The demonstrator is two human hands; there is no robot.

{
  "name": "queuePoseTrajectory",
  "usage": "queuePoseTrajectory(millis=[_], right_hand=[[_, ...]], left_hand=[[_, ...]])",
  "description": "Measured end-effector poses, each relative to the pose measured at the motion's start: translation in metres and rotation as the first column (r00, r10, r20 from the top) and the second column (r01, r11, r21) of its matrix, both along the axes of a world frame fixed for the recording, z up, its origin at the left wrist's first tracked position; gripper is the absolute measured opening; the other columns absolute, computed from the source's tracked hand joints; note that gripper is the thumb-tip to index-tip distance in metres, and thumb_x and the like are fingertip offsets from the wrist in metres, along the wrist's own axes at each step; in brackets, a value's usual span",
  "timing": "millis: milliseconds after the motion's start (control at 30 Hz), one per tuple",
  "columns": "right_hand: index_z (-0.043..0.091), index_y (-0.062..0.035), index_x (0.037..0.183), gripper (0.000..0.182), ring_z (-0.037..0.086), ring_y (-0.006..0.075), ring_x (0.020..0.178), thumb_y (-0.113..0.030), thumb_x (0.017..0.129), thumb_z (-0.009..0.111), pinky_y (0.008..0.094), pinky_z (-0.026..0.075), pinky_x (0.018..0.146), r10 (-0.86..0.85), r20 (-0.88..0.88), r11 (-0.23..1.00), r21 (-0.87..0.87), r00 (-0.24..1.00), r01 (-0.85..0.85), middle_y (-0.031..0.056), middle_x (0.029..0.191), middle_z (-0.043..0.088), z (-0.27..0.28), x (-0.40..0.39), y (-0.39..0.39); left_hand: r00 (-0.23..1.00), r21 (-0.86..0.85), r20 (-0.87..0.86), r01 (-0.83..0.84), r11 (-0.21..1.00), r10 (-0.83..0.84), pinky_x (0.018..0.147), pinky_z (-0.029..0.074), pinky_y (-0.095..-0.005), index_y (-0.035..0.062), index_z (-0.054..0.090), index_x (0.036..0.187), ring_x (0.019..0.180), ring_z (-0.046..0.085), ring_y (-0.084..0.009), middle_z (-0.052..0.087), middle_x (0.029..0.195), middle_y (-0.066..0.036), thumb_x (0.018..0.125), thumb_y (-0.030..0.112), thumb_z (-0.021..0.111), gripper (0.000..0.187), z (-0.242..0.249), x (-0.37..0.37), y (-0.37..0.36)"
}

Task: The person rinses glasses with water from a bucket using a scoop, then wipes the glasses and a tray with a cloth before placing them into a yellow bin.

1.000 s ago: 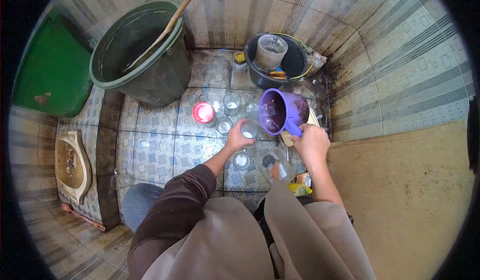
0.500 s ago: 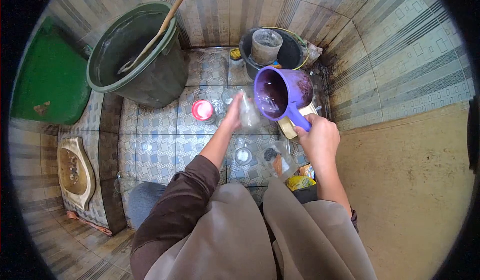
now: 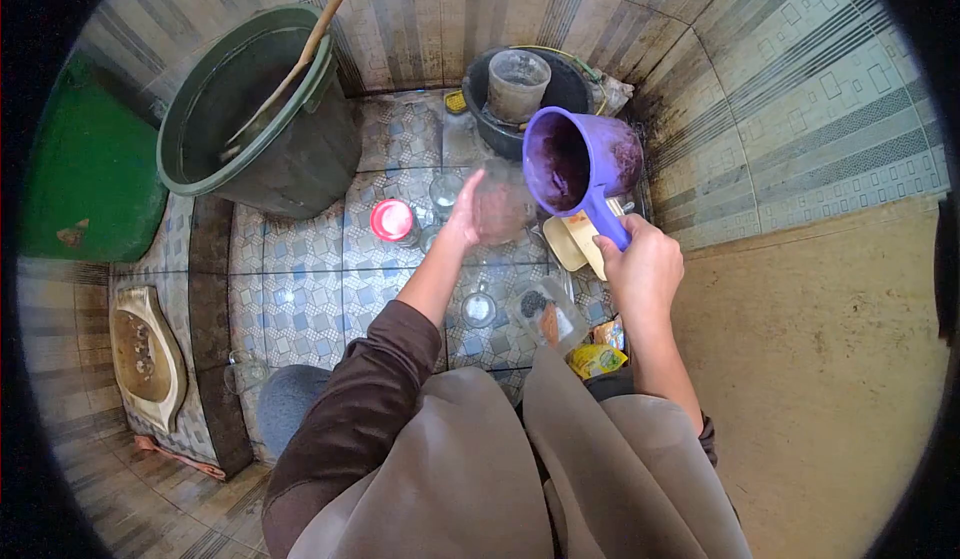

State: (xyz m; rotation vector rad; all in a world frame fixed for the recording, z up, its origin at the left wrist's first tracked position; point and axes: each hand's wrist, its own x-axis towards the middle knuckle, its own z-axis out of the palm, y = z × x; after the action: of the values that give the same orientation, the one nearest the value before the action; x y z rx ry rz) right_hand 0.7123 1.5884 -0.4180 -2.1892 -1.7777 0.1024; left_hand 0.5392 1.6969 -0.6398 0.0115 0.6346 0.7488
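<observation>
My right hand (image 3: 643, 262) is wrapped round the handle of a purple dipper (image 3: 612, 164), whose mouth is tipped toward the left. To its left, my left hand (image 3: 470, 211) grips a clear glass (image 3: 502, 209), which is blurred. A jar with a red-rimmed lid (image 3: 393, 221) stands on the tiles left of that hand. Below the hand on the floor is a clear glass mug (image 3: 479, 308), and beside it a clear container (image 3: 548, 317) holds dark and brown pieces. Cream-coloured dishes (image 3: 566, 246) lie under the dipper.
A large green bucket (image 3: 330, 149) with a long wooden stick (image 3: 300, 64) stands at the back left. A black basin (image 3: 572, 94) holding a grey pail (image 3: 518, 87) is at the back. Yellow packet (image 3: 598, 361) lies near my knees; a squat toilet (image 3: 172, 359) is at the far left.
The purple dipper has shifted slightly up and right, and its mouth is turned differently. The glass in my left hand has changed its angle. The whole view has shifted a little.
</observation>
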Motion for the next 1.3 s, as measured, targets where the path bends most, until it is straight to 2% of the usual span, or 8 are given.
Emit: queuePoseTrajectory(millis=[133,233,633,700,800,1033,1133,1300], right_hand=[[0.063,-0.0100,0.081,0.020,0.059,0.0312,0.063,-0.017,0.063,0.069,0.0395,0.046,0.058,-0.019,0.035,1.000,-0.004,0.999,0.019,0.0142,0.065,0.059,0.003,-0.001,0.002],[0.063,-0.0103,0.081,0.020,0.059,0.0315,0.062,-0.016,0.063,0.069,0.0398,0.046,0.057,-0.041,0.085,0.999,-0.011,0.996,0.042,0.0145,0.065,0.059,0.000,-0.003,0.005],[0.063,-0.0105,0.078,0.018,0.059,0.0315,0.059,-0.016,0.062,0.069,0.0391,0.046,0.055,0.018,0.041,0.999,0.039,0.999,-0.019,0.0143,0.061,0.058,-0.001,-0.008,0.007],[0.063,-0.0105,0.078,0.018,0.059,0.0313,0.059,-0.016,0.062,0.069,0.0389,0.046,0.054,0.025,0.009,0.999,0.045,1.000,-0.026,0.0141,0.061,0.058,-0.001,-0.009,0.005],[0.063,-0.0109,0.079,0.018,0.058,0.0305,0.059,-0.016,0.063,0.069,0.0383,0.046,0.054,0.039,-0.031,0.998,0.046,0.999,-0.037,0.0130,0.062,0.059,-0.002,-0.013,0.005],[0.062,-0.0104,0.077,0.016,0.058,0.0297,0.060,-0.012,0.062,0.068,0.0376,0.045,0.054,0.079,0.023,0.996,0.048,0.997,-0.080,0.0114,0.065,0.059,-0.007,-0.014,0.009],[0.062,-0.0102,0.077,0.017,0.058,0.0296,0.060,-0.011,0.061,0.067,0.0376,0.045,0.055,0.079,0.057,0.989,0.119,0.995,-0.085,0.0109,0.066,0.059,-0.008,-0.014,0.018],[0.063,-0.0106,0.080,0.018,0.058,0.0291,0.061,-0.010,0.062,0.066,0.0363,0.045,0.056,0.214,0.031,0.890,0.405,0.976,-0.208,0.0100,0.069,0.060,0.009,-0.044,0.051]], left_hand=[[0.598,0.743,-0.628,0.269,0.613,0.498,0.081,0.043,-0.0363,0.0062,0.043,0.114,0.091,0.054,-0.0261,0.055,0.104,-0.009,0.053,0.020,0.078,0.071,-0.003,0.023,0.002],[0.409,0.752,-0.630,0.534,0.387,0.660,0.083,0.042,-0.0323,0.0057,0.043,0.112,0.095,0.054,-0.0230,0.056,0.102,-0.010,0.045,0.021,0.078,0.078,0.017,0.023,-0.008],[0.350,0.776,-0.591,0.492,0.394,0.727,0.085,0.041,-0.0309,0.0062,0.043,0.114,0.098,0.051,-0.0230,0.052,0.105,-0.011,0.049,0.020,0.078,0.075,0.008,0.015,0.007],[0.732,0.609,-0.488,-0.105,0.786,0.476,0.083,0.041,-0.0394,0.0079,0.042,0.117,0.097,0.050,-0.0264,0.049,0.107,-0.012,0.061,0.031,0.072,0.067,0.000,0.022,0.007],[0.981,0.143,-0.118,-0.138,0.980,0.155,0.081,0.041,-0.0437,0.0061,0.040,0.119,0.095,0.051,-0.0273,0.049,0.106,-0.012,0.071,0.046,0.059,0.066,-0.015,0.014,0.018],[0.985,0.034,-0.147,0.097,0.995,-0.091,0.082,0.041,-0.0449,0.0013,0.042,0.112,0.093,0.052,-0.0297,0.051,0.106,-0.013,0.070,0.043,0.060,0.061,0.001,0.014,0.009],[0.374,0.612,-0.789,0.398,0.684,0.488,0.082,0.044,-0.0335,0.0023,0.043,0.111,0.094,0.054,-0.0256,0.055,0.103,-0.012,0.051,0.022,0.077,0.072,-0.007,0.017,0.012],[0.298,0.608,-0.755,0.652,0.453,0.585,0.084,0.043,-0.0335,0.0062,0.044,0.115,0.097,0.054,-0.0234,0.054,0.109,-0.012,0.045,0.026,0.079,0.080,0.055,-0.030,0.015]])
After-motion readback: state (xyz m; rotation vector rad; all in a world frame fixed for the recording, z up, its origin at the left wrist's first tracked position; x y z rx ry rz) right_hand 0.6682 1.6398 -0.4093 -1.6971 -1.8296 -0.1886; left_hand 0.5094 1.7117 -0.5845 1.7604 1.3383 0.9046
